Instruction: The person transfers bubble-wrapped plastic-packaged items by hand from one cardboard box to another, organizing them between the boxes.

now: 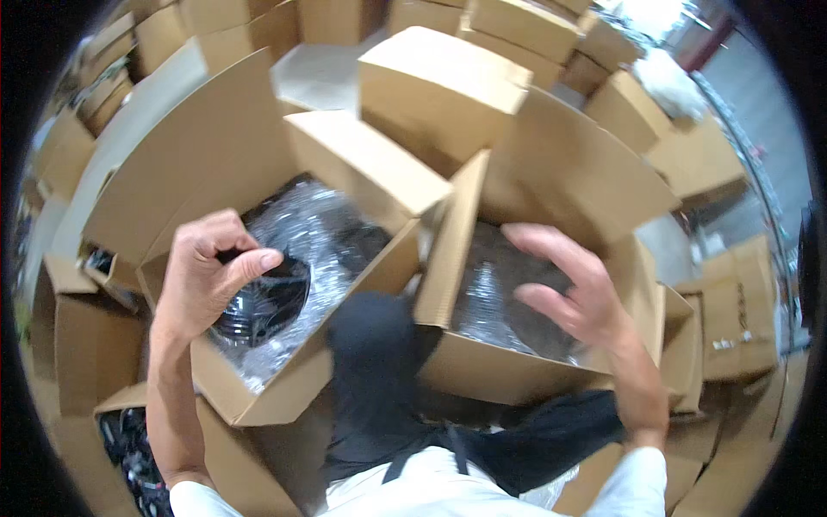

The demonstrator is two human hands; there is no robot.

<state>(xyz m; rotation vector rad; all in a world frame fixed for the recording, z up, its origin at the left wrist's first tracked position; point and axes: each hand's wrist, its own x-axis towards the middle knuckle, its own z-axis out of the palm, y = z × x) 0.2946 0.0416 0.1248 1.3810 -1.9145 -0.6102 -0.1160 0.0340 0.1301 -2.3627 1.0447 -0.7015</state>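
Left hand (211,271): closed on a black round part (263,306) — inside the left carton (258,379).
Right hand (573,289): open, fingers spread — over plastic wrap (487,297) in the right carton (508,366).

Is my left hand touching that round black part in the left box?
Touching. The head view shows the left hand closed on the round black part, thumb and fingers pinching its upper rim above the plastic wrap in the left cardboard box.

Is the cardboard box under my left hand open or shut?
Open. The left box's flaps stand up and outward, showing clear plastic wrap inside, where the left hand grips a round black part.
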